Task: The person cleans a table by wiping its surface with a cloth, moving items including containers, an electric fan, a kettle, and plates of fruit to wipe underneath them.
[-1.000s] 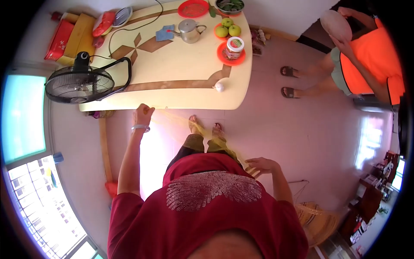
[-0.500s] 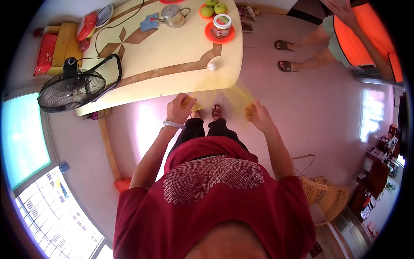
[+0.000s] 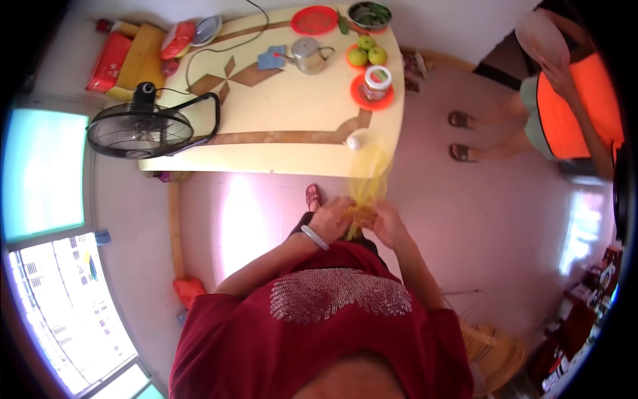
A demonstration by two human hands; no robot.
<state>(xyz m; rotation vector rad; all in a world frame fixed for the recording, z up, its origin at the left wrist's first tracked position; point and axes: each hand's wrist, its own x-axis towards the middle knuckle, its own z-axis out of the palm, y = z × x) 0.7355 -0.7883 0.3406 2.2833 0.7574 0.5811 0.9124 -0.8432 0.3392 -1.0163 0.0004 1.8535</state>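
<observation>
A thin yellow mesh bag (image 3: pixel 369 181) hangs between my hands and the table's front right corner, its far end lying over the edge. My left hand (image 3: pixel 331 218), with a pale bangle on the wrist, is closed on the gathered near part of the bag. Close beside it, my right hand (image 3: pixel 388 226) pinches the same bunched mesh. On the table near that corner rests a white bulb that looks like garlic (image 3: pixel 353 143), just beyond the bag.
On the table (image 3: pixel 279 156) stand a fan (image 3: pixel 143 126), a metal kettle (image 3: pixel 308 56), a jar (image 3: pixel 377 81) on an orange plate, green fruit (image 3: pixel 366 53) and a bowl of leaves (image 3: pixel 369 14). Another person in an orange top (image 3: pixel 588 100) stands at right, holding a pale round object (image 3: pixel 541 40).
My hands have come together and nearer my body, bunching the mesh that was spread wide between them. The view has shifted, showing more of the table's far end.
</observation>
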